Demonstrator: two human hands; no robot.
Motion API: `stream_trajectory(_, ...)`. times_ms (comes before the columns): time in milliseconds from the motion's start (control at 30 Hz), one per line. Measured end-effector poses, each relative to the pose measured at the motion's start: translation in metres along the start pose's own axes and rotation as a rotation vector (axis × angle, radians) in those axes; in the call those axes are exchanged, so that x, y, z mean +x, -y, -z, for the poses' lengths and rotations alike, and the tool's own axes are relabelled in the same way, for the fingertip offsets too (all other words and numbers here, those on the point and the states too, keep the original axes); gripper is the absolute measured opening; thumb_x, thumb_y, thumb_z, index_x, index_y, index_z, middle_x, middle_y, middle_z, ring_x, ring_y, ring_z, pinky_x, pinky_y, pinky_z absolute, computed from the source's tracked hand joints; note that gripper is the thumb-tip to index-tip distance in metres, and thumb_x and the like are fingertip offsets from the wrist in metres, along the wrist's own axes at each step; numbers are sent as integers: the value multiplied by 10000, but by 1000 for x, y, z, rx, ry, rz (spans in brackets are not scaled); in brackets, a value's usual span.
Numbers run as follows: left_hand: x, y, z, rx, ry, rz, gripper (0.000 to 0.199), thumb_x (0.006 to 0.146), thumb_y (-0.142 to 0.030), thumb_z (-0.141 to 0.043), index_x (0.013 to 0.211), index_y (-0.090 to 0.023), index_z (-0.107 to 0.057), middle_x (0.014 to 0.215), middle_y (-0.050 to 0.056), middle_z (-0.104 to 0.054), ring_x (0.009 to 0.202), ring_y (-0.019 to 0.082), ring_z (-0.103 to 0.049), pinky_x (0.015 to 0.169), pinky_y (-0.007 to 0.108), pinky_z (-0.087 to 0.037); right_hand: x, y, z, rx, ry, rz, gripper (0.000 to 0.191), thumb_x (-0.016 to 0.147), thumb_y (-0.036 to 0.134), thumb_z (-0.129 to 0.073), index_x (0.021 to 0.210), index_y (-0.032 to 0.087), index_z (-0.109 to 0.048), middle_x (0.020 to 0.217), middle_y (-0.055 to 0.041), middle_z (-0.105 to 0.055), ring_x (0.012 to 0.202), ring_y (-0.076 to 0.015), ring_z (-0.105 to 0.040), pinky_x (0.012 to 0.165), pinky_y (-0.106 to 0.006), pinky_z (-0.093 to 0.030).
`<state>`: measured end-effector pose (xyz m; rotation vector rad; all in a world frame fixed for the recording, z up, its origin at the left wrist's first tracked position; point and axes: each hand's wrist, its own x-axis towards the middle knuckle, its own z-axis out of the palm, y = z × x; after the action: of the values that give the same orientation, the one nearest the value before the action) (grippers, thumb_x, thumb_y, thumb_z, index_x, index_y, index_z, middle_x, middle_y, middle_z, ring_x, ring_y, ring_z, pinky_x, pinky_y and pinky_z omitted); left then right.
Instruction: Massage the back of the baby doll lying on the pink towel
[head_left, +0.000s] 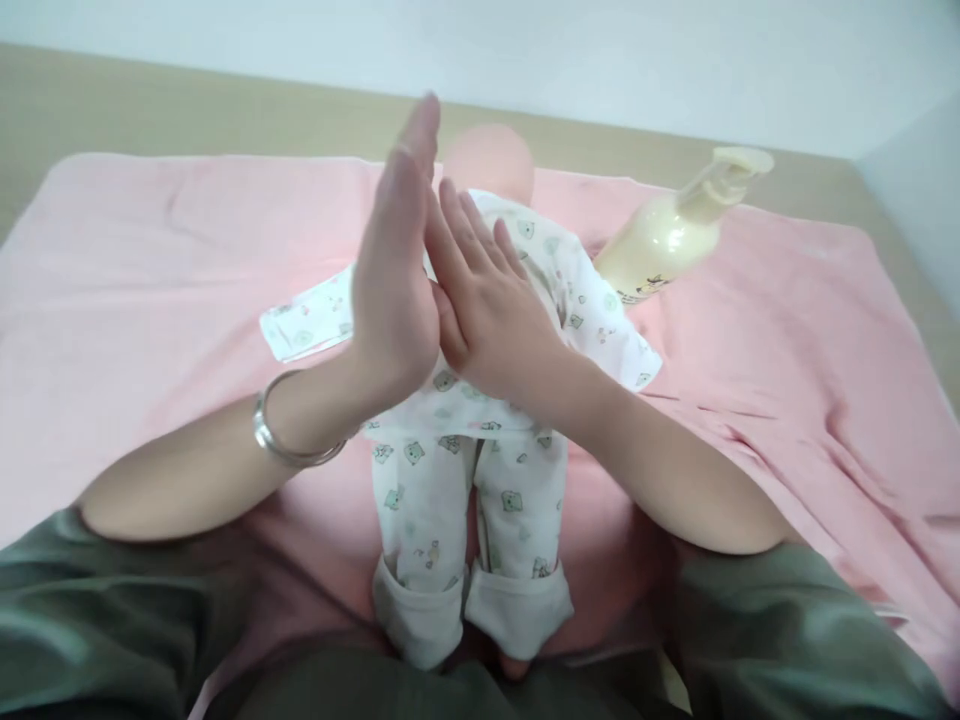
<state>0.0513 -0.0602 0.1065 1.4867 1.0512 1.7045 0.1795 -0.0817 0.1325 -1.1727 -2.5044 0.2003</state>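
Observation:
My left hand and my right hand meet palm to palm above a baby doll. The fingers of both are stretched out, and I see no object between the palms. A silver bangle circles my left wrist. Beneath my hands the doll wears a white printed top and matching trousers with turned-up cuffs. My hands hide part of its chest and one shoulder. To the right of the doll is a cream-coloured pump bottle, whose lower end is partly behind the doll's sleeve.
A pink blanket lies under the doll and the bottle, with creases on its right side. Behind it run a strip of wood-coloured surface and a pale wall. My dark green sleeves reach in at the bottom.

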Motion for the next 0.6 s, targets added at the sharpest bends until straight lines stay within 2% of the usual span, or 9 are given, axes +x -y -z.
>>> stream_trajectory(33,1,11,-4,-35,29,36,420,1177,-369,-284,1485,-262,-548,1718,-10,-474,1647,142,-372,1379,304,-354,3,-5,-9,-7,22,-49,670,1142,384,-267,1764,145,-199,1846,-81,-170,1734,-293,-144,1441,-536,-172)
stream_trajectory(67,2,24,-7,-59,81,106,450,1169,-401,-246,1517,-267,-497,1737,-43,-441,1681,123,-291,1395,290,-323,6,-11,-16,-14,32,-75,654,1121,343,-323,1756,207,-244,1838,-35,-217,1733,-293,-147,1445,-569,-148)
stream_trajectory(133,5,48,-10,-7,97,97,527,1120,-618,-351,1513,-296,-490,1719,-22,-469,1692,165,-273,1387,310,-347,11,-24,-22,-22,32,-96,642,1074,269,-385,1714,305,-339,1812,51,-290,1732,-267,-161,1456,-580,-114)
stream_trajectory(233,9,70,-6,87,127,44,794,1029,-863,-399,1516,-245,-505,1690,46,-507,1643,236,-390,1373,365,-384,18,-47,-19,29,45,-54,620,1070,259,-382,1690,272,-380,1802,37,-318,1724,-246,-206,1462,-571,-95)
stream_trajectory(300,13,73,-1,151,127,-5,883,990,-922,-410,1480,-203,-565,1611,68,-599,1551,269,-503,1345,425,-423,23,-62,-15,74,56,-73,598,1096,295,-350,1690,235,-377,1802,13,-323,1719,-257,-219,1451,-602,-90)
stream_trajectory(367,16,73,3,217,150,-44,772,1007,-875,-474,1402,-238,-657,1482,31,-707,1460,291,-571,1310,475,-446,27,-71,-13,83,59,-151,581,1109,305,-319,1680,230,-395,1814,14,-289,1720,-272,-205,1434,-628,-118)
stream_trajectory(433,18,75,6,265,190,-35,512,1042,-712,-577,1311,-304,-729,1391,-6,-758,1418,307,-602,1300,501,-436,27,-68,-14,40,40,-255,581,1112,311,-320,1669,178,-420,1820,-43,-275,1709,-313,-235,1415,-648,-169)
stream_trajectory(533,20,81,9,286,190,0,250,1020,-425,-659,1226,-342,-772,1399,-10,-757,1446,314,-595,1349,514,-367,18,-44,-23,-73,-2,-355,620,1095,284,-359,1669,53,-412,1788,-191,-318,1676,-412,-298,1383,-678,-227)
stream_trajectory(600,20,85,11,278,170,-7,242,993,-296,-650,1187,-354,-783,1393,-26,-762,1440,288,-607,1350,479,-375,7,-25,-30,-99,-24,-304,631,1066,253,-395,1663,50,-430,1780,-190,-337,1680,-438,-276,1390,-672,-222)
